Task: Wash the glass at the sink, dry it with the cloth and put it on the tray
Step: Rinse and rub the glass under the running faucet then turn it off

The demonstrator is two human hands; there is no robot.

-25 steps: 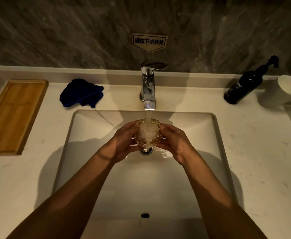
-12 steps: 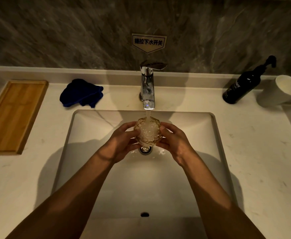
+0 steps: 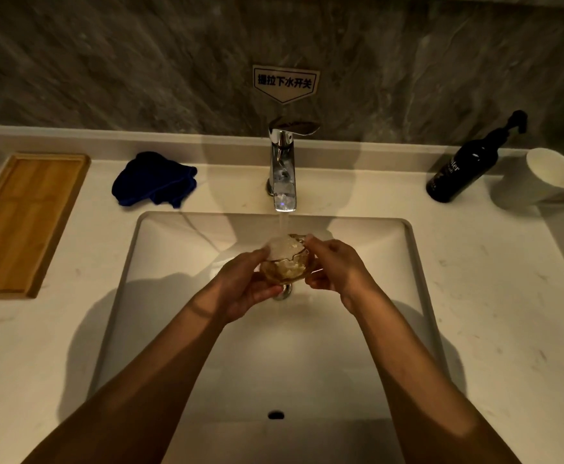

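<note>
An amber textured glass (image 3: 285, 262) is held over the sink basin (image 3: 173, 249), under the water running from the chrome faucet (image 3: 284, 175). It tilts away from me and water foams at its mouth. My left hand (image 3: 243, 286) cups it from the left and below. My right hand (image 3: 335, 267) grips its right side, with fingers at the rim. A dark blue cloth (image 3: 155, 179) lies crumpled on the counter left of the faucet. The wooden tray (image 3: 22, 222) sits at the far left of the counter.
A dark pump bottle (image 3: 468, 165) and a white mug (image 3: 538, 179) stand at the back right of the counter. A drain stopper (image 3: 282, 293) shows under the glass. A sign hangs on the dark stone wall above the faucet.
The glass has tipped from upright to tilted away from me. My right hand's fingers have moved up to the rim and my left hand has slid lower under it.
</note>
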